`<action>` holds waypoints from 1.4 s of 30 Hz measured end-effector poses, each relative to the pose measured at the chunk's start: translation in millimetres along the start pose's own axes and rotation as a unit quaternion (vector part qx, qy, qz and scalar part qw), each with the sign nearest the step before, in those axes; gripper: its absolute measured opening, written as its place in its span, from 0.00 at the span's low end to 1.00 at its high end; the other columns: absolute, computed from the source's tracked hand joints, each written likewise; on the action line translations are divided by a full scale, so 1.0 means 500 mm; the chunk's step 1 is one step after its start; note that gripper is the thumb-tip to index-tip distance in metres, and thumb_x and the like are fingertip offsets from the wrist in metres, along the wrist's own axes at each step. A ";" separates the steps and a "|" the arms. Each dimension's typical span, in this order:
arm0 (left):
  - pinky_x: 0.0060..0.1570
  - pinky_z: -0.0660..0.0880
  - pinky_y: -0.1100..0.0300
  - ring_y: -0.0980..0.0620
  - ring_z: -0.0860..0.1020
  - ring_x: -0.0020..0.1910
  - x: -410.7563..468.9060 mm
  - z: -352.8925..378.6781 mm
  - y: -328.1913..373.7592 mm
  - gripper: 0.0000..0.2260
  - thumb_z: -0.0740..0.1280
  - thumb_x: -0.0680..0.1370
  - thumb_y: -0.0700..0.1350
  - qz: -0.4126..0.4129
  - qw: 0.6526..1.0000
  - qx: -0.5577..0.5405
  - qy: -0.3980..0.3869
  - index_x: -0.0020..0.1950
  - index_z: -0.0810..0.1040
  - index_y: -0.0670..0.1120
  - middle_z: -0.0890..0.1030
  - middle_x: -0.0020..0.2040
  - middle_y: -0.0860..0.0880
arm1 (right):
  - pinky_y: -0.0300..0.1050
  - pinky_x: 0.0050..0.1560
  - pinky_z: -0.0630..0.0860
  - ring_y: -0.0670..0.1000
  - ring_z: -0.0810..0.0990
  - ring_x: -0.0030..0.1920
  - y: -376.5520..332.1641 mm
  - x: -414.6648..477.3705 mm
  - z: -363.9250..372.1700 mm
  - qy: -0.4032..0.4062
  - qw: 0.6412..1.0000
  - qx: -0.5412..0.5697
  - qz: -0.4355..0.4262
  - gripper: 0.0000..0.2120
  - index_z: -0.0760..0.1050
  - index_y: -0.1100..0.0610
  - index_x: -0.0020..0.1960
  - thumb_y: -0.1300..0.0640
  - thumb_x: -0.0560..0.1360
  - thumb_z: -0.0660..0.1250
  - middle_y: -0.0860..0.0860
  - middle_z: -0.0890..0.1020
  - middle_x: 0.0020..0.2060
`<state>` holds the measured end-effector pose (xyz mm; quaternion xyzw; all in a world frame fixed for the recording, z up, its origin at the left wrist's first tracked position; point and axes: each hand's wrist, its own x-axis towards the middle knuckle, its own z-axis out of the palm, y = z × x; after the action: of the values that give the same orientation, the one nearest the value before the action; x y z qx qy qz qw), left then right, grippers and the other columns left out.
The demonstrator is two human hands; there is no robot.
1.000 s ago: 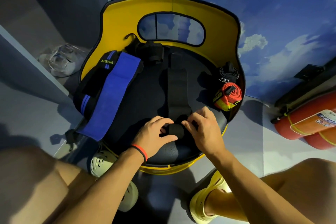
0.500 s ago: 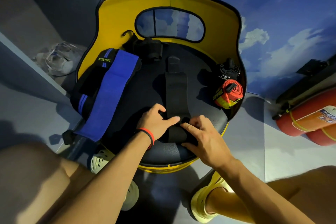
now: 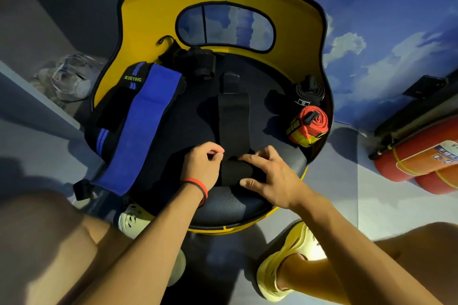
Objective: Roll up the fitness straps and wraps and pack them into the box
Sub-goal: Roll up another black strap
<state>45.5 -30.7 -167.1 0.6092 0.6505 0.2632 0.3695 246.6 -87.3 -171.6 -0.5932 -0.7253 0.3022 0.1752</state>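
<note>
One black wrap (image 3: 234,119) lies lengthwise down the middle of the chair seat (image 3: 247,208), its near end wound into a short roll between the two hands. From my station I see the left hand (image 3: 202,167) curled at the roll's left end, fingers bent in and pinching the fabric. The right hand (image 3: 272,176) grasps the right end, fingers over the top and thumb against the near side. The unrolled length runs flat away from the hands toward the yellow backrest (image 3: 153,15).

On the seat's left side a blue band (image 3: 146,116) drapes over the edge, partly covering a black-and-blue wrap (image 3: 119,96) marked XUEYING. More dark wraps (image 3: 198,62) sit bunched at the back. At the right rim a red rolled strap (image 3: 312,124) rests just in front of a black rolled strap (image 3: 308,93). A red wristband (image 3: 198,186) circles the left wrist. A fire extinguisher (image 3: 416,156) lies on the floor at far right.
</note>
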 end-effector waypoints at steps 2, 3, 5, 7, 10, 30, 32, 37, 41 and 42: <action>0.46 0.68 0.77 0.63 0.77 0.52 -0.026 -0.008 -0.013 0.07 0.67 0.80 0.48 0.018 0.998 -0.056 -0.035 0.54 0.84 0.50 0.78 0.55 0.55 | 0.38 0.60 0.66 0.46 0.68 0.54 -0.005 0.021 0.000 0.000 0.998 0.041 0.041 0.24 0.73 0.45 0.72 0.45 0.77 0.71 0.47 0.64 0.54; 0.51 0.69 0.75 0.65 0.76 0.54 -0.037 -0.013 -0.022 0.10 0.68 0.79 0.52 0.034 0.994 -0.074 -0.068 0.57 0.83 0.51 0.76 0.58 0.57 | 0.39 0.59 0.67 0.46 0.68 0.54 -0.009 0.029 0.002 0.003 0.997 0.055 0.054 0.23 0.73 0.46 0.71 0.47 0.78 0.71 0.47 0.64 0.53; 0.58 0.72 0.68 0.64 0.75 0.60 -0.047 -0.022 -0.037 0.20 0.72 0.74 0.58 0.077 0.988 -0.055 -0.122 0.64 0.79 0.53 0.72 0.62 0.60 | 0.43 0.59 0.69 0.47 0.70 0.56 -0.013 0.040 0.006 0.017 0.996 0.064 0.062 0.24 0.69 0.47 0.73 0.45 0.79 0.68 0.46 0.65 0.53; 0.59 0.77 0.62 0.60 0.76 0.61 -0.039 -0.029 -0.046 0.24 0.76 0.72 0.54 0.070 0.987 -0.048 -0.136 0.66 0.77 0.54 0.73 0.61 0.60 | 0.45 0.56 0.70 0.48 0.71 0.54 -0.013 0.039 0.011 0.059 0.996 0.051 0.044 0.20 0.67 0.49 0.68 0.41 0.81 0.64 0.47 0.68 0.53; 0.55 0.80 0.59 0.58 0.80 0.56 -0.036 -0.034 -0.037 0.26 0.79 0.68 0.54 0.050 0.991 -0.033 -0.122 0.64 0.78 0.55 0.77 0.57 0.58 | 0.48 0.46 0.73 0.51 0.73 0.46 -0.015 0.030 0.017 0.100 0.995 0.001 0.020 0.17 0.69 0.50 0.59 0.38 0.81 0.61 0.47 0.70 0.49; 0.42 0.83 0.51 0.49 0.85 0.37 -0.040 -0.030 0.015 0.25 0.70 0.67 0.70 -0.116 0.985 -0.021 -0.125 0.46 0.76 0.49 0.83 0.46 0.48 | 0.42 0.54 0.74 0.48 0.76 0.53 -0.039 -0.027 0.038 0.180 0.984 -0.001 -0.005 0.19 0.76 0.53 0.61 0.40 0.79 0.68 0.47 0.77 0.53; 0.42 0.84 0.49 0.46 0.85 0.39 -0.027 -0.032 0.021 0.28 0.70 0.62 0.73 -0.125 0.985 -0.038 -0.116 0.48 0.73 0.52 0.80 0.49 0.48 | 0.43 0.65 0.73 0.48 0.75 0.63 -0.022 -0.034 0.024 0.116 0.993 -0.008 -0.017 0.28 0.72 0.53 0.72 0.41 0.77 0.71 0.48 0.77 0.63; 0.27 0.77 0.62 0.51 0.82 0.29 -0.020 -0.031 0.027 0.27 0.59 0.74 0.73 -0.089 0.988 0.048 -0.119 0.44 0.73 0.49 0.81 0.37 0.47 | 0.43 0.63 0.76 0.46 0.78 0.62 -0.028 -0.018 -0.004 0.076 0.993 0.079 0.050 0.29 0.74 0.50 0.72 0.38 0.77 0.70 0.45 0.81 0.62; 0.26 0.74 0.65 0.53 0.80 0.32 -0.027 -0.040 0.008 0.20 0.62 0.77 0.68 -0.053 0.995 0.019 -0.078 0.48 0.73 0.51 0.80 0.38 0.49 | 0.35 0.49 0.74 0.42 0.82 0.51 -0.049 0.003 -0.010 0.046 0.985 0.119 0.115 0.15 0.82 0.46 0.58 0.38 0.78 0.69 0.41 0.85 0.50; 0.32 0.77 0.60 0.53 0.80 0.37 -0.028 -0.040 0.002 0.19 0.63 0.76 0.68 -0.031 0.997 0.020 -0.070 0.49 0.73 0.53 0.80 0.40 0.51 | 0.40 0.46 0.76 0.43 0.82 0.47 -0.051 0.010 -0.011 0.046 0.981 0.126 0.138 0.16 0.82 0.48 0.52 0.37 0.78 0.68 0.43 0.86 0.45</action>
<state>29.7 -42.5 -152.2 0.6131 0.6467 0.1946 0.4098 229.3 -84.0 -151.4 -0.6742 -0.5838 0.3844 0.2384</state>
